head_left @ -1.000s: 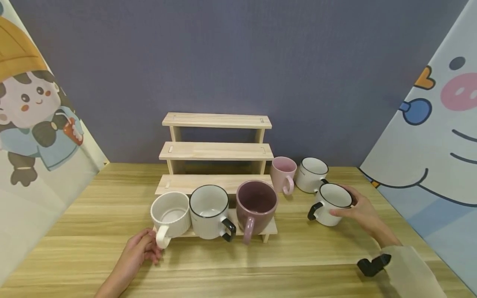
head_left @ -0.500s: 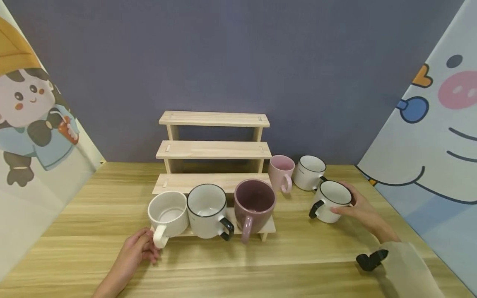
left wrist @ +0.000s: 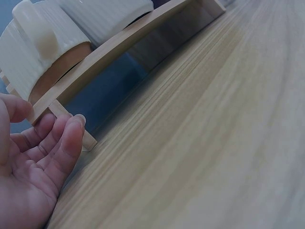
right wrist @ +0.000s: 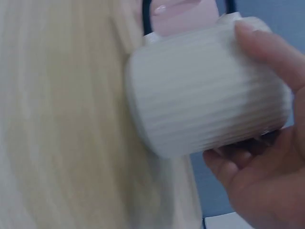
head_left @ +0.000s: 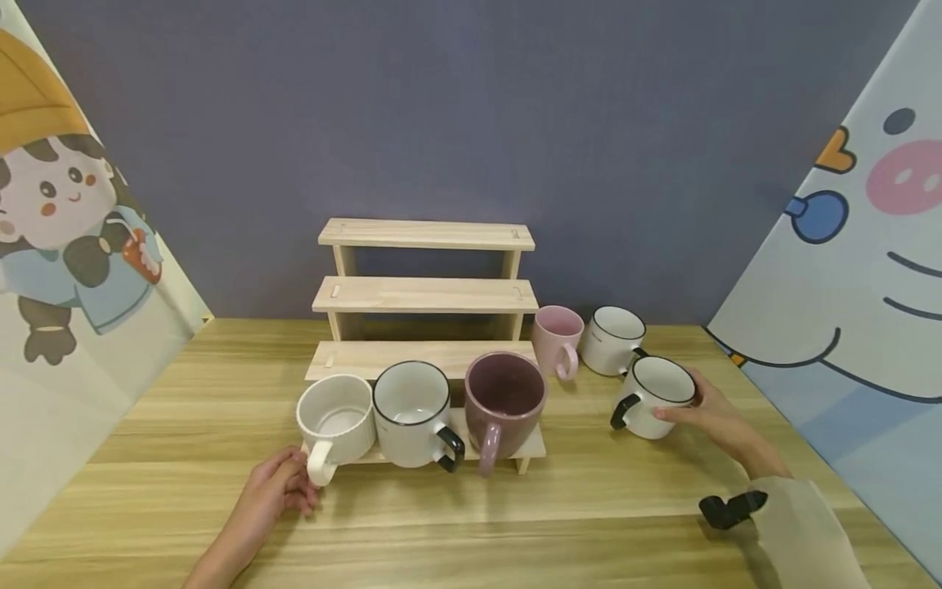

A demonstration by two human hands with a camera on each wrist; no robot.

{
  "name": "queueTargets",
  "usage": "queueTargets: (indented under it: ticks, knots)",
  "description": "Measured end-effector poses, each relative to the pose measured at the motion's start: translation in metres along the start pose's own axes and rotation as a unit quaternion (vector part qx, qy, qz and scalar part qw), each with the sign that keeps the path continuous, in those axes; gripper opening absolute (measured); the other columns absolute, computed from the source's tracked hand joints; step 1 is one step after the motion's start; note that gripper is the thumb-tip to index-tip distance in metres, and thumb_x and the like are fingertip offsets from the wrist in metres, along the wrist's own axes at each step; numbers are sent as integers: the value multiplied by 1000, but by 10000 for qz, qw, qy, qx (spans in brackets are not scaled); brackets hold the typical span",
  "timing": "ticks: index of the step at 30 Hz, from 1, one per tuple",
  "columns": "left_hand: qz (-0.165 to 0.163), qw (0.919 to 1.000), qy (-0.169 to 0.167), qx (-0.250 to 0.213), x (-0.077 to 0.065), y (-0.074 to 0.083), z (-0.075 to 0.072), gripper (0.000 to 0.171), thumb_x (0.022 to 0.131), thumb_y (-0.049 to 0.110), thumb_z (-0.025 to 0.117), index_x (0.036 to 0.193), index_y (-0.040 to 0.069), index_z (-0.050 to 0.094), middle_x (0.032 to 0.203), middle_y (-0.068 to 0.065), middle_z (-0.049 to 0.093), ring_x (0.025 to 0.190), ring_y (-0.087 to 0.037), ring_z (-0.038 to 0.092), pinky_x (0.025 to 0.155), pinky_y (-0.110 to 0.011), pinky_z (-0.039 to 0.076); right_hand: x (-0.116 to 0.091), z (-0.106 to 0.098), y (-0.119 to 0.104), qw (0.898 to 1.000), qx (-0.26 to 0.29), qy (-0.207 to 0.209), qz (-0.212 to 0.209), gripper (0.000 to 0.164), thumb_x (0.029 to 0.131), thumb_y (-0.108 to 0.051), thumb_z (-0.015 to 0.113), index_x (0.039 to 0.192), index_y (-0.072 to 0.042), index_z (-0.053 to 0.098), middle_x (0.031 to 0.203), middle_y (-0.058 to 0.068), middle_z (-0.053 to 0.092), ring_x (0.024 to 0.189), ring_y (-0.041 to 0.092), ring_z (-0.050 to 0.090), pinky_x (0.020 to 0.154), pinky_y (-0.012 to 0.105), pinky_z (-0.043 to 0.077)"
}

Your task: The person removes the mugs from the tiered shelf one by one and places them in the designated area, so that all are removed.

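Head cam first: left hand (head_left: 275,491) is down at the front left corner of the wooden rack (head_left: 423,294), thumb and fingers bent in around the edge. Just past those fingertips is the white ribbed mug (head_left: 342,433), handle poking out toward the person. Going from there toward the right hand (head_left: 710,417) you get the big black-rimmed mug (head_left: 405,433), then the plum mug (head_left: 506,413), all three on the bottom board. The right hand's got the small black-rimmed mug (head_left: 648,413), thumb on the near side and fingers round the back, black handle on the side away from the palm. Beyond that hand sits another black-rimmed mug (head_left: 607,348), with the pink mug (head_left: 553,343) next to it, both on the worktop (head_left: 589,515).

Left wrist cam: hands are clearer here, thumb on the end of the bottom board, fingers curled in by the rack's short leg, so basically a loose pinch on that corner.

Right wrist cam: a bit blurry, but the thumb and fingers are spread around the ribbed body of the small mug, gripping it. Can't tell if its base touches the worktop.
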State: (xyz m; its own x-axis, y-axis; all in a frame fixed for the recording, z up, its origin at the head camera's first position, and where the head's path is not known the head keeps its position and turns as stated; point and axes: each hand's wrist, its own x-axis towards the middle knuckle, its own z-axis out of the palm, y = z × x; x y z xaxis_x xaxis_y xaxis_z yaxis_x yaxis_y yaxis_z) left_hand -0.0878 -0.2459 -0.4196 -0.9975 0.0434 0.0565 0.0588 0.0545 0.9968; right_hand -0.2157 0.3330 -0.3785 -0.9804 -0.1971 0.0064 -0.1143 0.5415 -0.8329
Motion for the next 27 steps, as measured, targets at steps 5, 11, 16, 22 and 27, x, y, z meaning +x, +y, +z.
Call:
queueTargets:
  ticks: [5,11,16,22,27]
  knots:
    - [87,9998,-71,-137,-1,-1,-1,25,104,14,33,92,6,55,71,-3,61,62,-10,60,52,-26,54,0,-1,-9,9998,-135,-5,-116,83,84,-14,72,144,5,18,135,26,38,96,-10,46,78,13,47]
    - [132,9995,-180,-205,0,-1,-1,26,104,13,33,92,9,55,72,-1,62,63,-9,60,53,-25,55,1,-2,-19,9993,-266,100,-239,90,83,-12,72,146,8,12,141,31,31,113,16,49,79,8,42]
    - [92,9995,-260,-131,1,-2,-2,26,104,13,33,93,8,55,73,0,62,64,-9,60,53,-25,55,2,0,-29,9992,-266,261,122,101,83,-19,74,150,3,1,153,34,7,138,51,17,109,41,38]
    - [42,9998,-188,-88,1,-2,-2,25,104,13,33,93,6,54,72,-1,62,63,-10,60,53,-26,55,1,5,-41,9964,-523,610,283,103,81,-27,76,151,-2,5,156,29,-3,141,52,-1,105,74,13]
    - [96,9997,-189,-127,0,-2,-2,24,103,11,33,92,8,54,73,-2,62,64,-10,60,53,-26,55,1,11,-52,9959,-549,710,111,102,82,-28,75,151,-3,6,156,29,1,141,52,1,106,73,14]
